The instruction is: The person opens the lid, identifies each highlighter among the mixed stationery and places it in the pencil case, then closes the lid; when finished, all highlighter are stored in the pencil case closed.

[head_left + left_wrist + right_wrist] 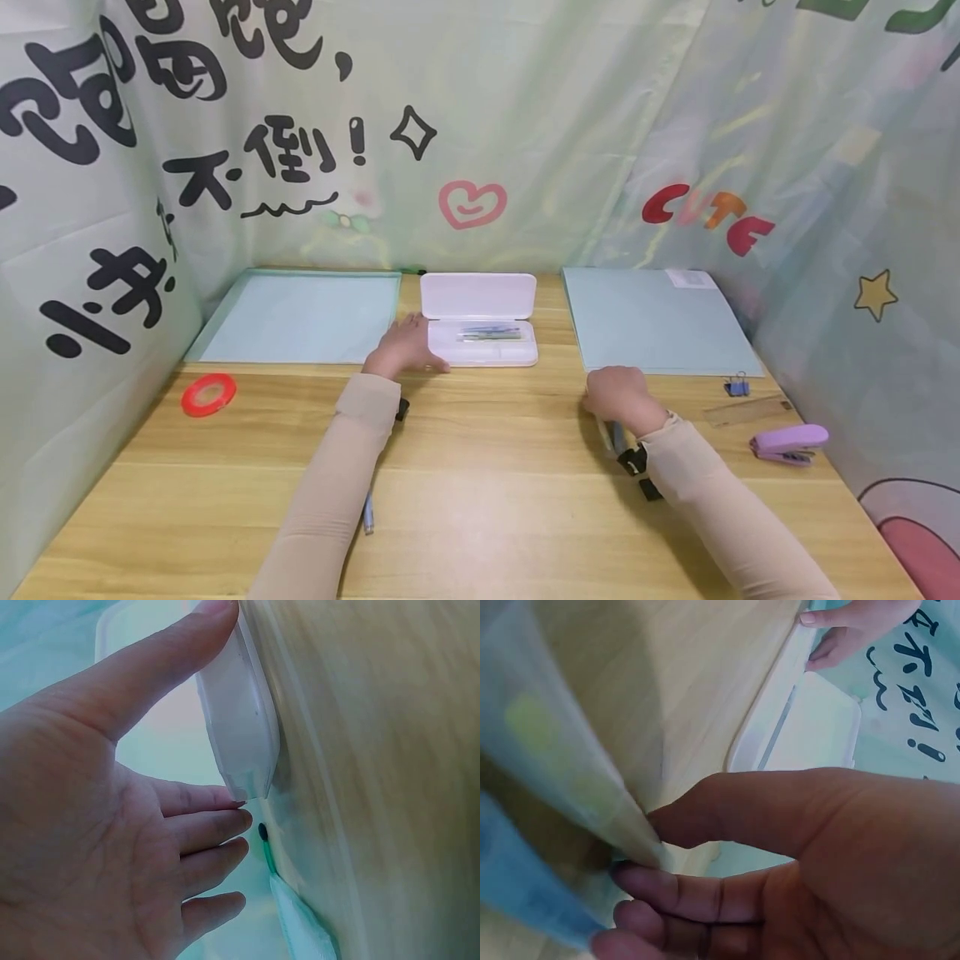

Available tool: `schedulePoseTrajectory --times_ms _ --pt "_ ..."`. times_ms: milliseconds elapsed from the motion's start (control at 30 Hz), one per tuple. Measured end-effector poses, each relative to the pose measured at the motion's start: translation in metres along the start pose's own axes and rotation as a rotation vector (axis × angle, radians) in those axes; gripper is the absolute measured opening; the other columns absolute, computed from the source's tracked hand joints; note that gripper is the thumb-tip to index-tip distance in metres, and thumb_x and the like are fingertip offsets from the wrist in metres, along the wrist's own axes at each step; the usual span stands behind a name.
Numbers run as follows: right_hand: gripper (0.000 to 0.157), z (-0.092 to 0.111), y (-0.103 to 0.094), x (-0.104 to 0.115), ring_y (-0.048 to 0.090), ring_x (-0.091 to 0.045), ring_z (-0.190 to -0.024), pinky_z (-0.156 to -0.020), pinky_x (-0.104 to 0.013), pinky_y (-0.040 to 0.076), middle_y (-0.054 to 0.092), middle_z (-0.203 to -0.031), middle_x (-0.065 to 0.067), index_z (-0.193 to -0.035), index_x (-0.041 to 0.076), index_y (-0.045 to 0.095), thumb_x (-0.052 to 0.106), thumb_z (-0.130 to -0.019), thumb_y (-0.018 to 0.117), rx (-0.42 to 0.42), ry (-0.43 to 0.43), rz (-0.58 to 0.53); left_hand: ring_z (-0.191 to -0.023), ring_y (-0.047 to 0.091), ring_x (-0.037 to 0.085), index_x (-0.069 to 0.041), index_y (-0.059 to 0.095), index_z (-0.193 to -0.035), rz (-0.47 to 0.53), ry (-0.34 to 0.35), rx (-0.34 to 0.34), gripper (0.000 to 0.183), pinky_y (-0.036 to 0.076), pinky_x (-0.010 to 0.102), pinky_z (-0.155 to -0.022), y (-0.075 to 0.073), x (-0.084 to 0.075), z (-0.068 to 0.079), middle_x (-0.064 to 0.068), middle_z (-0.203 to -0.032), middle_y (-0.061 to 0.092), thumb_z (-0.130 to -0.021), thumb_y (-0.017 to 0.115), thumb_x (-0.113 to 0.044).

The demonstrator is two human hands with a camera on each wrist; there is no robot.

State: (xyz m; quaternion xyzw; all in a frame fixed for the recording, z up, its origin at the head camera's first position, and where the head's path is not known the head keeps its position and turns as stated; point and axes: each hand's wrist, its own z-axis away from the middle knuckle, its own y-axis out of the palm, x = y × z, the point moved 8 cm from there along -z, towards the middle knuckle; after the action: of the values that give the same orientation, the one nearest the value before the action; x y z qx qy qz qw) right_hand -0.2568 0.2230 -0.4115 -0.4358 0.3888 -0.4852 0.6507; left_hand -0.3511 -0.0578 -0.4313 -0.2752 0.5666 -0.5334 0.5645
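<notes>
A white pencil case (483, 357) lies with its lid raised at the back middle, several slim pens (491, 333) in its tray. My left hand (405, 346) holds the case's left end; in the left wrist view the thumb presses the near side and the index fingertip touches a corner. Right of the case, low over the table, is my right hand (621, 400). In the right wrist view its thumb and index finger pinch a pale, pen-like stick (577, 765) with yellow marks. A blue slim piece (525, 870) is by the lower fingers; whether they grip it is unclear.
Pale blue folders lie at back left (300, 317) and back right (652, 325). A red tape roll (209, 395) is at left. A blue binder clip (737, 386), a ruler (746, 411) and a purple stapler (787, 442) lie at right. A blue pen (368, 515) shows beside the left forearm.
</notes>
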Motion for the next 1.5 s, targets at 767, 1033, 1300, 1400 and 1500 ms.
schedulePoseTrajectory --times_ms 767,1033,1300,1400,1500 --pt "0.004 -0.039 -0.064 0.043 0.032 -0.014 -0.043 -0.034 -0.029 0.027 0.039 -0.053 0.000 -0.077 0.009 0.049 0.009 -0.073 0.050 -0.478 -0.169 -0.052 -0.129 0.005 0.028 0.001 0.017 -0.137 0.008 -0.016 0.018 0.104 0.002 0.042 -0.104 0.000 0.002 -0.001 0.017 -0.141 0.012 -0.064 0.069 -0.052" --pt "0.031 -0.068 -0.064 0.083 0.029 -0.012 -0.040 -0.033 -0.025 0.024 0.045 -0.069 -0.001 -0.108 0.018 0.059 0.010 -0.080 0.050 -0.514 -0.347 0.041 -0.129 0.008 0.029 0.002 0.019 -0.136 -0.006 -0.008 0.003 0.103 0.005 0.043 -0.103 -0.002 -0.002 0.002 0.018 -0.141 0.015 -0.064 0.069 -0.052" --pt "0.022 -0.089 -0.060 0.104 0.046 -0.015 -0.058 -0.039 -0.028 0.036 0.047 -0.076 -0.001 -0.098 0.021 0.065 0.013 -0.082 0.054 -0.612 -0.421 0.113 -0.129 0.007 0.029 0.001 0.020 -0.136 0.003 -0.002 0.011 0.102 0.006 0.044 -0.103 -0.003 -0.003 0.004 0.018 -0.141 0.015 -0.064 0.069 -0.051" --pt "0.024 -0.094 -0.059 0.107 0.047 -0.016 -0.066 -0.043 -0.030 0.039 0.048 -0.079 -0.002 -0.099 0.021 0.064 0.009 -0.081 0.054 -0.634 -0.416 0.140 -0.129 0.007 0.029 0.001 0.020 -0.136 -0.010 0.000 0.006 0.101 0.006 0.044 -0.103 -0.003 -0.002 0.002 0.018 -0.140 0.016 -0.064 0.069 -0.051" --pt "0.025 -0.098 -0.053 0.108 0.048 -0.017 -0.069 -0.046 -0.030 0.041 0.049 -0.081 -0.002 -0.101 0.021 0.063 0.009 -0.082 0.053 -0.616 -0.409 0.161 -0.129 0.008 0.028 0.001 0.021 -0.136 -0.021 0.000 0.006 0.101 0.006 0.043 -0.103 -0.002 -0.002 0.002 0.018 -0.140 0.017 -0.064 0.069 -0.052"
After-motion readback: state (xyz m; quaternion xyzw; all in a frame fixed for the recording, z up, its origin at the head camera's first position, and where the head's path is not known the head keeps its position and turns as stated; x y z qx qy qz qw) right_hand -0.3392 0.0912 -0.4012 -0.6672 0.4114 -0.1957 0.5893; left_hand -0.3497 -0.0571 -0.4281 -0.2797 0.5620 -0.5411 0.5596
